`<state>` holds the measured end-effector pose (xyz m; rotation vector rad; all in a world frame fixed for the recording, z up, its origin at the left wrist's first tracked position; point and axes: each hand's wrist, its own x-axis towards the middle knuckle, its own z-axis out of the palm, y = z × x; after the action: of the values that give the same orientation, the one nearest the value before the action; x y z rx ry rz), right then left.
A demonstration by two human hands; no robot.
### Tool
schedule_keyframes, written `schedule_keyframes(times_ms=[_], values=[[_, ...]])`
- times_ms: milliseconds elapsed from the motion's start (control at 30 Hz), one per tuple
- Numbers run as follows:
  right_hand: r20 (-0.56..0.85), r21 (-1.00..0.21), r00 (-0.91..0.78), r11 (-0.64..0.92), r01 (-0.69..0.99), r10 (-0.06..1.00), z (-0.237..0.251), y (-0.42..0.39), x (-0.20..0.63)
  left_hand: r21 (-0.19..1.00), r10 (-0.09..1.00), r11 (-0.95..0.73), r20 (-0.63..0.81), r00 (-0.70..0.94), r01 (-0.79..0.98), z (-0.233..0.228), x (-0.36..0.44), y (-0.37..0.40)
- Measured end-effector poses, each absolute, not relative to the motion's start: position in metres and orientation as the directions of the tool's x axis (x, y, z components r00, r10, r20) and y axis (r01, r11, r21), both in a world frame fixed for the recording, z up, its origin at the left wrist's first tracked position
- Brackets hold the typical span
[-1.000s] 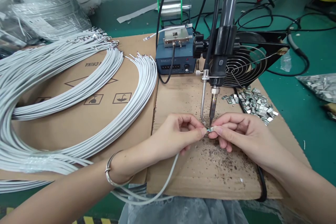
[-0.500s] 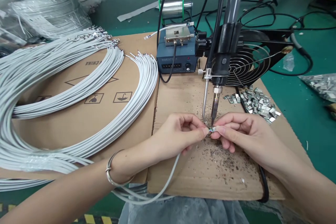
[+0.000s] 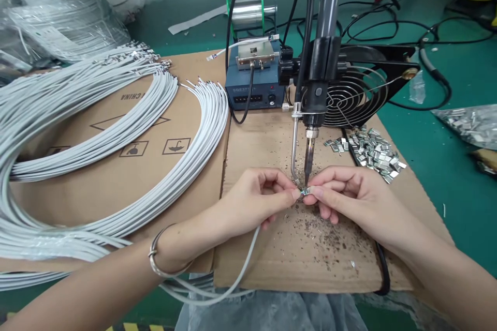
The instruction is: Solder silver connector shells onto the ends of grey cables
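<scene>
Between finger and thumb, my left hand (image 3: 267, 197) pinches the end of a white cable (image 3: 248, 261), whose fine coloured wires show at the tip. The cable loops down below the hand and off to the left. My right hand (image 3: 345, 194) is closed on a small metal connector (image 3: 306, 191) that meets those wires. Right above the joint stands an upright soldering iron (image 3: 309, 152), its tip at or very near the connector. A thin metal solder feed tube (image 3: 294, 150) comes down beside the iron and ends near my left fingertips.
Bundled white cables (image 3: 186, 176) cover the cardboard on the left. Behind are a blue solder feeder box (image 3: 252, 85), a solder spool (image 3: 247, 14) and a black fan (image 3: 345, 95). Loose metal connectors (image 3: 376, 152) lie in a pile at right, near a plastic bag (image 3: 471, 124) of more.
The whole view has shifted slightly, so everything sits a little farther left. Both hands keep the same grip under the iron, with the cable end and connector held in place.
</scene>
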<state>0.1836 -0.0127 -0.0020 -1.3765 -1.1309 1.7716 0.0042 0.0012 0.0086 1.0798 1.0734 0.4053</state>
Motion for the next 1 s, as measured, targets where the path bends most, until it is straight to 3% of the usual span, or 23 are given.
schedule_keyframes(times_ms=[567,1000], values=[[-0.403,-0.912,-0.292,-0.409,0.043,0.867,-0.0043,-0.0139,0.186,0.882,0.742,0.425,-0.469,0.479,0.206,0.0041,0.0038,-0.0026],[-0.409,-0.909,-0.278,-0.415,0.037,0.869,-0.0046,-0.0141,0.1857,0.917,0.771,0.303,-0.396,0.498,0.259,0.0024,0.0022,-0.0024]])
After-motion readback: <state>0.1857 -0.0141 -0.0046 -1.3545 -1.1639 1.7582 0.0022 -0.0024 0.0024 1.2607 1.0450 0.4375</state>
